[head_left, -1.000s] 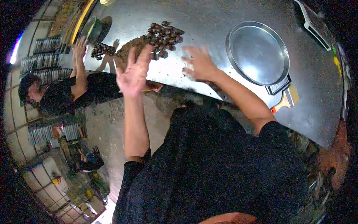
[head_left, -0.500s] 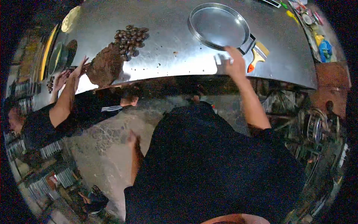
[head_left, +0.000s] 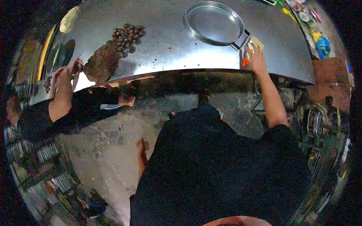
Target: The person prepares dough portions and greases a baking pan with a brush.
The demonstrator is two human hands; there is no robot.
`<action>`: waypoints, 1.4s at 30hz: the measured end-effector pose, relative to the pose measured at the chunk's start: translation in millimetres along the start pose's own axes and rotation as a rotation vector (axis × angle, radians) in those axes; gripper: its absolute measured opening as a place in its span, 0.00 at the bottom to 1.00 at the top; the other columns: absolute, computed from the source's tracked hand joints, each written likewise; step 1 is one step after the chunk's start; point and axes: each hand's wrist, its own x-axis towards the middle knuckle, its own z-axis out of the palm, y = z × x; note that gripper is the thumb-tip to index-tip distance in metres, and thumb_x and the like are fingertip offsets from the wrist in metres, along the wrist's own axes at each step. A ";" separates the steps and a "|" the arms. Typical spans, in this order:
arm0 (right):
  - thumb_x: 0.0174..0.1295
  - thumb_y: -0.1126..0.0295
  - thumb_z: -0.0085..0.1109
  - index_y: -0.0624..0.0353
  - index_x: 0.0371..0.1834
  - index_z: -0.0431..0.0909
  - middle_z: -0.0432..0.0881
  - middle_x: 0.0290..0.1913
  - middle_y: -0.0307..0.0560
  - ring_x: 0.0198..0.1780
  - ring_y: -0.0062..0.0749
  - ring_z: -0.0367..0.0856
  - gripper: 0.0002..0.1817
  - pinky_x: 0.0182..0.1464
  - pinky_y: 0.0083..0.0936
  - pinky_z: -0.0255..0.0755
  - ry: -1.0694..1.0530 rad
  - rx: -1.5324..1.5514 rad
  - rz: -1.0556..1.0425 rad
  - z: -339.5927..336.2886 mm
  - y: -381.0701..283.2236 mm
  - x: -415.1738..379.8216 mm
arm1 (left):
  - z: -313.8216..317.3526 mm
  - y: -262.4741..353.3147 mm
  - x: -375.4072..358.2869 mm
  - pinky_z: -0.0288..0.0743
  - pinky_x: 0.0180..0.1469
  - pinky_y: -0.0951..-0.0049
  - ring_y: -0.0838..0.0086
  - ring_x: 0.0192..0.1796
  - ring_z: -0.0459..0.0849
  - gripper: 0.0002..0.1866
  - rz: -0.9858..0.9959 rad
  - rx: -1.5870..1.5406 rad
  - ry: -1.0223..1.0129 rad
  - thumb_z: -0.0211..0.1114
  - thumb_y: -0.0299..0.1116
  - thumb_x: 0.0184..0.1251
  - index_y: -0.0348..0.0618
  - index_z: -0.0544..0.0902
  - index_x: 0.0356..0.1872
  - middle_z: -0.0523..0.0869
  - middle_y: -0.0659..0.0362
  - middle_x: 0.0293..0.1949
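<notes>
On the metal worktop [head_left: 162, 22], my right hand [head_left: 257, 60] lies over a flat brush [head_left: 258, 43], its fingers curled round the middle. The pale bristles stick out past the fingertips, and the orange handle end shows at the left of the palm. Just left of this hand rests a shallow round metal pan [head_left: 215, 23], a dark-edged flat object [head_left: 241, 40] showing at its lower right rim. My left hand [head_left: 142, 146] hangs low beside my body over the floor, away from the worktop; its fingers are dark and blurred.
Left of me a co-worker's hands [head_left: 63, 75] are near a brown dough-like mass [head_left: 101, 62]. Several dark brown balls [head_left: 128, 35] lie beside it. A pale flat round [head_left: 69, 19] sits at the far left. Assorted items [head_left: 322, 45] crowd the right side, above brown boxes [head_left: 330, 69].
My right hand has moved right, from the pan's near rim onto the brush. My left hand has shifted slightly lower. The view has shifted a little, and the co-worker's hands have moved.
</notes>
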 end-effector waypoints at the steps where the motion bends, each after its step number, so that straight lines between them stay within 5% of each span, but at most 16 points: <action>1: 0.52 0.70 0.59 0.46 0.62 0.69 0.60 0.67 0.54 0.66 0.54 0.62 0.29 0.62 0.50 0.64 -0.086 -0.135 -0.106 10.1 7.4 5.5 | 15.8 24.7 -5.0 0.67 0.23 0.73 0.76 0.21 0.74 0.16 0.093 -0.018 -0.004 0.53 0.42 0.69 0.41 0.78 0.28 0.77 0.61 0.20; 5: 0.51 0.70 0.58 0.50 0.57 0.72 0.62 0.67 0.54 0.66 0.54 0.63 0.26 0.60 0.49 0.67 -0.031 -0.108 -0.139 16.3 30.7 21.6 | 77.5 113.5 -63.0 0.72 0.28 0.75 0.76 0.27 0.79 0.14 0.632 0.144 -0.055 0.57 0.40 0.67 0.37 0.79 0.39 0.83 0.59 0.29; 10: 0.51 0.75 0.56 0.62 0.58 0.70 0.70 0.62 0.57 0.63 0.50 0.70 0.26 0.65 0.34 0.63 0.257 0.852 -0.289 -24.5 -79.2 27.4 | 184.1 174.2 -125.6 0.74 0.35 0.78 0.78 0.34 0.81 0.17 0.582 -0.049 -0.072 0.60 0.36 0.66 0.32 0.79 0.48 0.85 0.57 0.33; 12: 0.57 0.65 0.57 0.66 0.67 0.58 0.59 0.67 0.67 0.68 0.57 0.58 0.34 0.68 0.42 0.53 0.098 0.946 -0.449 -18.6 -136.5 27.1 | 215.5 184.8 -136.0 0.74 0.36 0.78 0.78 0.34 0.81 0.16 0.645 0.002 -0.113 0.60 0.35 0.66 0.32 0.79 0.48 0.85 0.57 0.34; 13: 0.59 0.59 0.56 0.70 0.68 0.51 0.50 0.69 0.73 0.70 0.62 0.51 0.39 0.69 0.48 0.48 -0.002 0.671 -0.487 -10.3 -152.6 23.6 | 225.4 185.1 -140.7 0.74 0.37 0.78 0.77 0.35 0.82 0.16 0.707 0.041 -0.168 0.60 0.34 0.66 0.32 0.79 0.48 0.85 0.57 0.35; 16: 0.61 0.50 0.51 0.72 0.68 0.50 0.46 0.70 0.75 0.71 0.67 0.45 0.42 0.68 0.60 0.42 -0.077 0.626 -0.398 14.6 -188.1 27.9 | 227.6 176.7 -157.3 0.74 0.37 0.79 0.76 0.36 0.83 0.14 0.779 0.103 -0.124 0.60 0.32 0.66 0.31 0.79 0.47 0.85 0.56 0.35; 20: 0.62 0.44 0.46 0.71 0.69 0.51 0.42 0.71 0.74 0.73 0.68 0.37 0.44 0.66 0.67 0.31 -0.106 0.591 -0.255 32.1 -249.5 37.8 | 190.2 114.0 -151.6 0.75 0.35 0.78 0.76 0.36 0.83 0.14 0.742 0.160 0.028 0.60 0.33 0.66 0.32 0.79 0.47 0.85 0.56 0.33; 22: 0.61 0.44 0.48 0.70 0.69 0.52 0.42 0.72 0.72 0.73 0.65 0.37 0.44 0.68 0.65 0.30 -0.140 0.703 -0.262 37.2 -305.0 52.4 | 182.2 86.8 -175.7 0.75 0.32 0.76 0.74 0.33 0.83 0.14 0.307 -0.240 0.094 0.60 0.34 0.67 0.33 0.79 0.46 0.84 0.55 0.31; 26: 0.60 0.48 0.51 0.68 0.68 0.56 0.43 0.73 0.67 0.74 0.57 0.40 0.41 0.71 0.55 0.36 -0.175 1.016 -0.556 22.6 -414.8 84.9 | 149.2 2.8 -168.8 0.74 0.27 0.74 0.72 0.27 0.82 0.15 -0.028 -0.259 0.132 0.61 0.39 0.66 0.36 0.79 0.42 0.83 0.56 0.28; 30: 0.57 0.55 0.57 0.67 0.60 0.65 0.62 0.64 0.65 0.68 0.54 0.56 0.32 0.69 0.48 0.48 0.056 1.018 -0.311 1.4 -407.2 112.2 | 91.7 -172.2 -129.0 0.75 0.26 0.71 0.70 0.25 0.81 0.14 -0.282 -0.321 0.088 0.59 0.43 0.67 0.40 0.78 0.38 0.82 0.56 0.28; 32: 0.60 0.53 0.52 0.66 0.64 0.61 0.55 0.69 0.65 0.72 0.56 0.47 0.35 0.70 0.55 0.36 -0.182 0.848 -0.108 -27.6 -377.4 103.8 | 77.7 -228.1 -128.0 0.75 0.28 0.67 0.67 0.28 0.82 0.15 -0.395 -0.367 0.129 0.57 0.44 0.67 0.42 0.78 0.38 0.83 0.55 0.29; 34: 0.63 0.44 0.43 0.68 0.69 0.51 0.45 0.72 0.67 0.75 0.56 0.38 0.42 0.69 0.59 0.27 -0.115 0.556 0.035 42.0 -398.0 90.8 | 64.3 -260.0 -135.0 0.76 0.33 0.62 0.63 0.32 0.83 0.16 -0.512 -0.382 0.201 0.54 0.45 0.67 0.42 0.78 0.40 0.84 0.53 0.32; 36: 0.62 0.44 0.46 0.67 0.67 0.55 0.48 0.72 0.65 0.74 0.56 0.41 0.40 0.70 0.57 0.32 -0.110 0.701 -0.086 27.3 -448.1 80.1 | 44.0 -258.0 -130.4 0.76 0.32 0.63 0.63 0.32 0.83 0.16 -0.538 -0.336 0.180 0.53 0.45 0.68 0.42 0.78 0.40 0.84 0.53 0.33; 37: 0.60 0.45 0.50 0.65 0.67 0.57 0.52 0.71 0.62 0.73 0.57 0.44 0.40 0.71 0.52 0.39 -0.128 0.745 -0.419 43.9 -469.4 89.2 | 31.6 -251.9 -126.0 0.76 0.32 0.64 0.64 0.32 0.83 0.16 -0.516 -0.298 0.152 0.53 0.45 0.68 0.42 0.78 0.40 0.84 0.53 0.33; 39: 0.59 0.50 0.54 0.64 0.63 0.63 0.59 0.68 0.60 0.70 0.60 0.52 0.35 0.69 0.48 0.47 -0.098 1.031 -0.630 15.5 -498.1 76.1 | 4.4 -237.7 -102.7 0.75 0.31 0.66 0.64 0.32 0.83 0.16 -0.416 -0.191 0.060 0.53 0.45 0.68 0.42 0.78 0.41 0.84 0.53 0.34; 42: 0.60 0.52 0.53 0.66 0.64 0.63 0.59 0.68 0.63 0.69 0.61 0.54 0.34 0.70 0.46 0.47 0.237 0.977 -0.344 -1.6 -451.9 78.6 | -40.3 -188.5 -50.9 0.74 0.30 0.68 0.65 0.32 0.83 0.17 -0.126 -0.011 -0.091 0.52 0.45 0.69 0.42 0.79 0.41 0.84 0.53 0.34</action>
